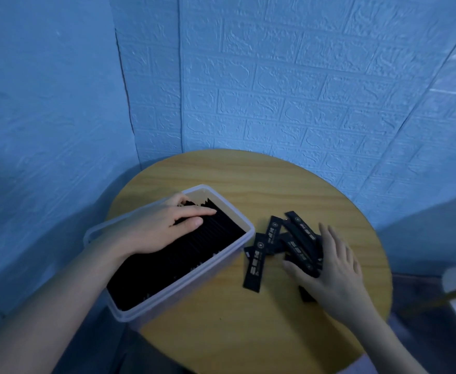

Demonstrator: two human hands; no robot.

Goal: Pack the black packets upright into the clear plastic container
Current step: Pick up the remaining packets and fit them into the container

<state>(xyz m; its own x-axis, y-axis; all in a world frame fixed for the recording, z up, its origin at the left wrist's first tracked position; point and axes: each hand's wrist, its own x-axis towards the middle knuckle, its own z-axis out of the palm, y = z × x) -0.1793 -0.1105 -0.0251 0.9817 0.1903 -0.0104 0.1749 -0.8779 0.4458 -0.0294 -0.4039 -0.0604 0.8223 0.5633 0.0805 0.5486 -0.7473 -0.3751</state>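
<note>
On the left, the clear plastic container (223,261) sits on the round wooden counter (248,179), nearly full of upright packed packets (178,260). The left hand (156,228) lies across their tops, fingers straight, gripping nothing. It should probably keep holding the row back so a gap stays free. To the right, the loose packets (259,257) lie flat, long axes mostly pointing away toward the wall. The right hand (335,268) rests spread over them, fingers lightly bent, nothing lifted yet.
</note>
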